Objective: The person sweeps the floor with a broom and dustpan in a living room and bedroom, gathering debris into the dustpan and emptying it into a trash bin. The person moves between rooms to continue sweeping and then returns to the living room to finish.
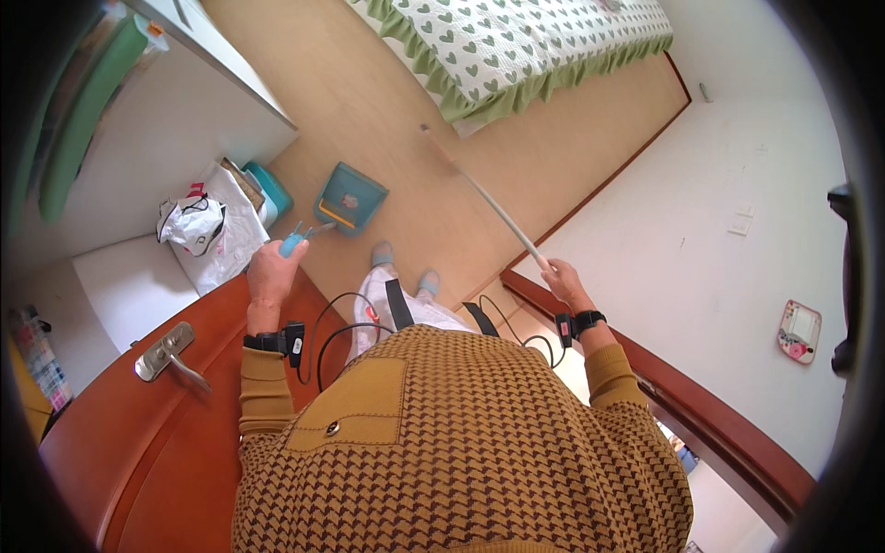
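My left hand point(273, 271) is closed round the light-blue top of a dustpan handle. The teal dustpan point(355, 198) with a yellow-orange strip is low over the floor or on it, in front of my feet; I cannot tell which. My right hand point(564, 281) grips the near end of a long pale pole point(498, 210). The pole slants forward and left over the floor, toward the bed's corner. Its far end is narrow, brownish and blurred, so its kind does not show.
A bed with a heart-patterned cover point(516, 55) stands ahead. At left, a white plastic bag point(194, 226) and a teal container point(269, 195) sit beside a white cabinet point(221, 111). A red-brown door point(175, 405) with a metal handle is at my left; a white wall point(701, 221) rises at right.
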The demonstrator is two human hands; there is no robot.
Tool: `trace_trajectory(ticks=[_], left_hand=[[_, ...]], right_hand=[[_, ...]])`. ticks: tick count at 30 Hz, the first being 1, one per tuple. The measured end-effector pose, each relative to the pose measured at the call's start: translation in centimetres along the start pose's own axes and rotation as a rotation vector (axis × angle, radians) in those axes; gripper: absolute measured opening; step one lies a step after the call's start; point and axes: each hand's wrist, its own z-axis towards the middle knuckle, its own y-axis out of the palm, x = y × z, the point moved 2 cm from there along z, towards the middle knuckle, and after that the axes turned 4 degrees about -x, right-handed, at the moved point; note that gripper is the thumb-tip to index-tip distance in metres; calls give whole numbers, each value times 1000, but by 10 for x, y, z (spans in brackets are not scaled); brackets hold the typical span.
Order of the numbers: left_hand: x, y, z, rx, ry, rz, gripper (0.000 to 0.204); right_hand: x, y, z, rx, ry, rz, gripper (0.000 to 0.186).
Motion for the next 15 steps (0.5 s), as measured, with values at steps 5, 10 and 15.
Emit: trace_trajectory(ticks=[5, 10, 15], left_hand=[[27, 2, -9, -3, 63, 131, 52], [39, 16, 1, -1, 142, 213, 53], [37, 33, 10, 45, 149, 225, 54]], right_hand=[[56, -1, -28, 141, 52, -128, 18], [100, 4, -8, 216, 155, -145, 14], [98, 21, 20, 189, 135, -176, 14]])
